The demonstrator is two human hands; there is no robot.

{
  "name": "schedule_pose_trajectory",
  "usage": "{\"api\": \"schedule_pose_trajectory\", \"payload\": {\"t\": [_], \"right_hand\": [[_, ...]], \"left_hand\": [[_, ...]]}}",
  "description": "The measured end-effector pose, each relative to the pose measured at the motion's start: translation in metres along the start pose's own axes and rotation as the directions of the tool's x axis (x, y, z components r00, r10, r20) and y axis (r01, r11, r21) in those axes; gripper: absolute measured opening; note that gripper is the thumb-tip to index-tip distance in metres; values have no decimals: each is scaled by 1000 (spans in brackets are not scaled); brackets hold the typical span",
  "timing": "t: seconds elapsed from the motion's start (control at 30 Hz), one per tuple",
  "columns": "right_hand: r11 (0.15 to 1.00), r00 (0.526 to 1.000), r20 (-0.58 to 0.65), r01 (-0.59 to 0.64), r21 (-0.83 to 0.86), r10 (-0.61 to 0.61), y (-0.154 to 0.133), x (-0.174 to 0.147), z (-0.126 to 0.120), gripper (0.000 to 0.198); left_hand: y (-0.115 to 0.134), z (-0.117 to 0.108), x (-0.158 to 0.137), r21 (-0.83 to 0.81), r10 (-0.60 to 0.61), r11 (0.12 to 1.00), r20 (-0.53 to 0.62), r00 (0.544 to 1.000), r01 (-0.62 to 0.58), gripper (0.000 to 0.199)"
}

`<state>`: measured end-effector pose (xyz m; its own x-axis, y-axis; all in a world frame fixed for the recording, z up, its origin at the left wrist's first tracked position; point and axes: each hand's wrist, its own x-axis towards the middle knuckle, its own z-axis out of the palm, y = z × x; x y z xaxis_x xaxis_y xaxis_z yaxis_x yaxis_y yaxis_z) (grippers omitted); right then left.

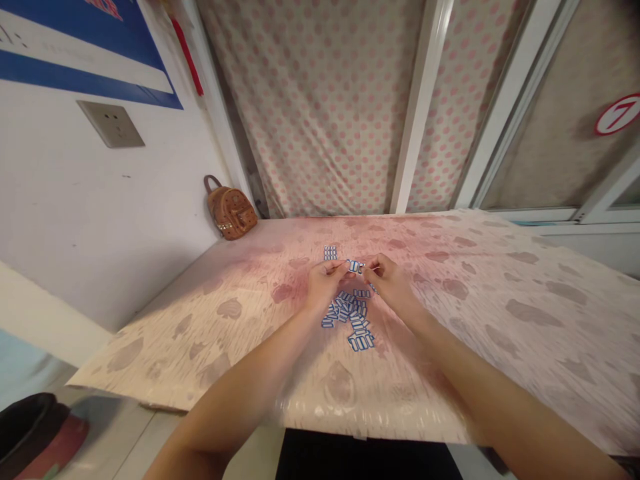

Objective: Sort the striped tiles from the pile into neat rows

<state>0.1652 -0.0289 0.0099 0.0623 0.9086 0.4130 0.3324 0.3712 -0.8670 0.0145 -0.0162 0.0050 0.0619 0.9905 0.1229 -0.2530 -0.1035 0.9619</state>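
Two bare hands are brought close together near the centre of the frame, and a small blue-and-white piece (355, 267) is held between their fingertips. Its left edge is pinched by the left hand (323, 283), with thumb and fingers closed; its right edge is gripped by the right hand (393, 281), whose fingers are curled inward. Whether one piece or several joined ones are held cannot be told at this size. Just below the hands, a loose pile of similar pieces (345, 307) is spread on the surface (450, 360), some overlapped and turned at different angles, with the lowest ones lying toward the bottom of the frame. Just above the left hand, a separate small group of pieces (330, 253) is laid flat in an orderly block. The surface is covered with a pale, pinkish sheet patterned with darker blotches. At its far left corner, a small brown backpack (233, 212) is leaned near the white wall (45, 193), on which a socket (113, 125) is mounted below a blue-and-white poster (90, 50). Across the top of the frame, a pink-dotted curtain (320, 107) is hung behind white frames, and a round sign (619, 115) marked 7 is seen at upper right.
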Motion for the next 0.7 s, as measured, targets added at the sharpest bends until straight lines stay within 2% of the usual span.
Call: {"api": "schedule_pose_trajectory", "payload": {"t": [0.13,0.33,0.47,0.57,0.7], "right_hand": [[999,1000,25,7,-33,-6,1,0,0,14],[990,996,27,91,-112,-89,1,-2,0,11],[987,998,26,66,-146,-63,1,-1,0,13],[996,1000,-7,28,-86,-29,2,0,0,20],[999,998,52,33,33,-35,-1,1,-1,19]], "left_hand": [[1,0,0,-7,-8,1000,-18,1000,8,30],[2,1,-1,-19,-24,1000,-28,999,24,29],[4,1,-2,16,-18,1000,-41,999,19,27],[5,1,-3,42,14,999,-37,999,-12,26],[3,2,-4,60,56,997,2,998,-56,28]]}}
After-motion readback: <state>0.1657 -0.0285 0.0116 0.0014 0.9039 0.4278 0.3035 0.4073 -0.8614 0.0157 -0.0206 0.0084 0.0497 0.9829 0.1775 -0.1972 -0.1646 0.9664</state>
